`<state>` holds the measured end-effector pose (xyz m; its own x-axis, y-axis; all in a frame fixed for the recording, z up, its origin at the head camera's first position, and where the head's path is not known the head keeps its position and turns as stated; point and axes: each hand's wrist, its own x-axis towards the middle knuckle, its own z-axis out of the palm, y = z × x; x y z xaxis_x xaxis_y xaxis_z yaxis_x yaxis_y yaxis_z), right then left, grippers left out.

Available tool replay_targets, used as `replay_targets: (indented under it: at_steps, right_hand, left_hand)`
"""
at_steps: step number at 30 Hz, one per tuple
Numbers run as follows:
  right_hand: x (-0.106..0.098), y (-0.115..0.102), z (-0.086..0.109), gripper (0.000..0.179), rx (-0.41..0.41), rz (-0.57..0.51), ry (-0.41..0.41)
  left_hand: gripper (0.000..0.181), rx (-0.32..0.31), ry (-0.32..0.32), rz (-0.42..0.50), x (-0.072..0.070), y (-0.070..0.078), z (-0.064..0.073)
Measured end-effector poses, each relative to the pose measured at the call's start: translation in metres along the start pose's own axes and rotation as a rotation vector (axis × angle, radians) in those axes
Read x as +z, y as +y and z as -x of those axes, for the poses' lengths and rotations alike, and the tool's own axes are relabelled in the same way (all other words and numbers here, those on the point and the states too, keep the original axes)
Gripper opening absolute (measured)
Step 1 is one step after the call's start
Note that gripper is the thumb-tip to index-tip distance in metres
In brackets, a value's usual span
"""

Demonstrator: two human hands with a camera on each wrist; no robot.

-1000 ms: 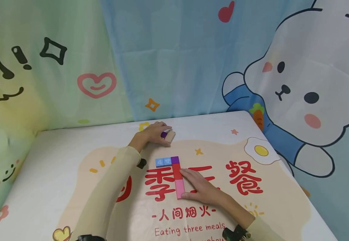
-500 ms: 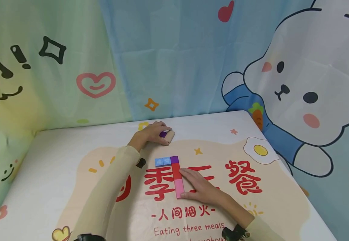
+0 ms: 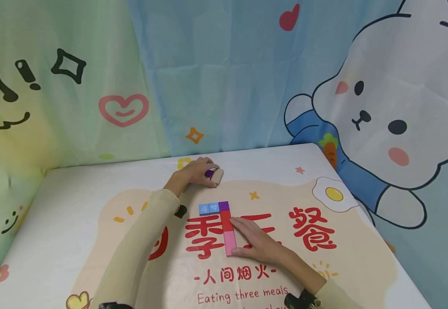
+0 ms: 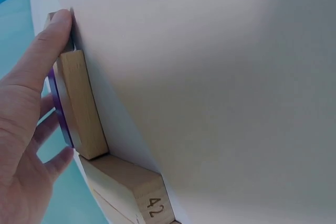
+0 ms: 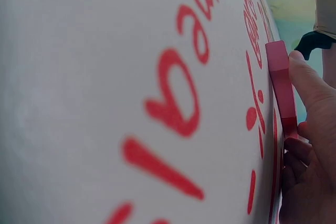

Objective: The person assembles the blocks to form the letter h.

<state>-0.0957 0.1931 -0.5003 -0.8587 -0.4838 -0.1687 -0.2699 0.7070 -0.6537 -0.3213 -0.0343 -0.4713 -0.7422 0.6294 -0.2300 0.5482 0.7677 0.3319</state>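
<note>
In the head view my left hand [image 3: 196, 172] is at the back of the table, thumb and fingers around a wooden block [image 3: 217, 177] with a purple block [image 3: 209, 174] against it. The left wrist view shows the thumb [image 4: 55, 35] over the near end and fingers behind the wood-sided block [image 4: 84, 106]; their exact contact is partly hidden. My right hand [image 3: 260, 242] lies beside a row of flat blocks, index fingertip by the red block [image 3: 227, 220] and thumb by the pink block [image 3: 230, 243]. Its other fingers are partly hidden.
A purple block [image 3: 224, 206] tops the row, with two light blue numbered blocks [image 3: 209, 209] at its left. A wooden block marked 42 [image 4: 152, 203] stands near the left hand. The printed table cover [image 3: 270, 279] meets a cartoon curtain [image 3: 224, 86] behind.
The view has shifted very slightly. Both hands and the blocks keep nearly the same places.
</note>
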Motion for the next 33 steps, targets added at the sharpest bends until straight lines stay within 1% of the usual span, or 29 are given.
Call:
replay_targets:
  at_steps: [4,6,9,11,13,18,24,28,33]
  right_hand:
    - [0.001,0.001,0.0,0.087,0.003,-0.001,-0.001]
    - [0.001,0.001,0.001,0.087,0.01,0.003,-0.002]
    - [0.001,0.0,0.001,0.087,0.012,0.007,-0.001]
    - [0.001,0.0,0.0,0.087,0.01,0.011,0.001]
    - [0.0,0.0,0.0,0.086,0.004,0.009,0.006]
    - [0.001,0.0,0.0,0.086,0.0,0.011,0.014]
    - [0.001,0.001,-0.001,0.087,0.003,0.013,0.021]
    - [0.001,0.002,-0.001,0.087,0.008,0.008,0.018]
    - [0.001,0.001,-0.001,0.087,0.015,0.007,0.013]
  left_hand:
    - [0.073,0.048,0.059,-0.007,0.0,0.002,0.0]
    - [0.072,0.078,0.09,-0.012,-0.002,0.005,0.002]
    - [0.069,0.109,0.132,-0.027,-0.006,0.006,0.005]
    - [0.067,0.13,0.159,-0.035,-0.009,0.005,0.01]
    - [0.067,0.137,0.179,-0.032,-0.01,0.002,0.015]
    - [0.064,0.144,0.215,-0.014,-0.01,-0.006,0.035]
    - [0.059,0.189,0.266,-0.005,-0.009,-0.012,0.061]
    - [0.06,0.179,0.263,0.018,-0.007,-0.013,0.077]
    - [0.067,0.161,0.259,0.031,-0.001,-0.016,0.096]
